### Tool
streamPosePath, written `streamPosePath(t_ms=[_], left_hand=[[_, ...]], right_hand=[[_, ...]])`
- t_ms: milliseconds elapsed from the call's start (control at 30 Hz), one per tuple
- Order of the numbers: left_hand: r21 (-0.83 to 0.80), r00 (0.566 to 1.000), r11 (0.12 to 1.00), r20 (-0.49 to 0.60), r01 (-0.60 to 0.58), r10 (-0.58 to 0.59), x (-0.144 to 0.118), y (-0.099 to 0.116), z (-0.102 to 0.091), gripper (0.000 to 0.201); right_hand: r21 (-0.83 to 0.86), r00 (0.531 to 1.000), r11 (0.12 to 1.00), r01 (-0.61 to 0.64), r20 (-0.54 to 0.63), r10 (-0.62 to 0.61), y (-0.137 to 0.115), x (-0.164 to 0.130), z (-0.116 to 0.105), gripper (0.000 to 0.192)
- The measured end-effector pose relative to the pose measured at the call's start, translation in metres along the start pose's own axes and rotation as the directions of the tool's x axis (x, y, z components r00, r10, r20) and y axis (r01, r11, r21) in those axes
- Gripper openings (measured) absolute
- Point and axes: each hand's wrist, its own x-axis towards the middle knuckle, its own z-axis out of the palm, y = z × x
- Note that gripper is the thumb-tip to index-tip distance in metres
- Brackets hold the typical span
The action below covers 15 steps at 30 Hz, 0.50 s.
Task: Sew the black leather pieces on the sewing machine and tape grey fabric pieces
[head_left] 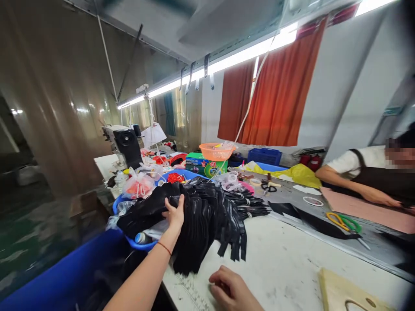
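Note:
A big heap of black strap-like pieces (207, 216) lies on the white table (285, 263), partly over a blue basin (142, 244). My left hand (175, 214) reaches forward and presses on the left side of the heap, fingers gripping the black material. A thin red band sits on that wrist. My right hand (228, 287) rests on the table in front of the heap, fingers curled, with nothing visible in it.
A person in a white shirt (372, 172) works on pink material across the table at right. Yellow-green scissors (345, 222), black scissors (268, 187), an orange basket (216, 151) on a green box, plastic bags and a sewing machine (125, 144) crowd the far side. A wooden board (350, 291) lies near right.

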Motion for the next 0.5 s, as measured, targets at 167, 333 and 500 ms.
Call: streamPosePath(t_ms=[167,333,500], left_hand=[[-0.019,0.982,0.992,0.138,-0.128,0.129,0.001,-0.025,-0.027,0.085],[-0.045,0.944,0.956,0.15,-0.291,0.295,-0.015,-0.057,-0.056,0.079],[-0.034,0.742,0.769,-0.291,-0.639,0.604,-0.085,-0.055,-0.051,0.069]], right_hand=[[0.018,0.996,1.0,-0.013,0.085,0.012,-0.012,-0.012,-0.014,0.021],[0.045,0.99,0.997,-0.059,0.129,0.053,-0.015,-0.022,-0.024,0.017],[0.094,0.998,0.995,-0.036,0.048,0.032,-0.013,-0.024,-0.018,0.013]])
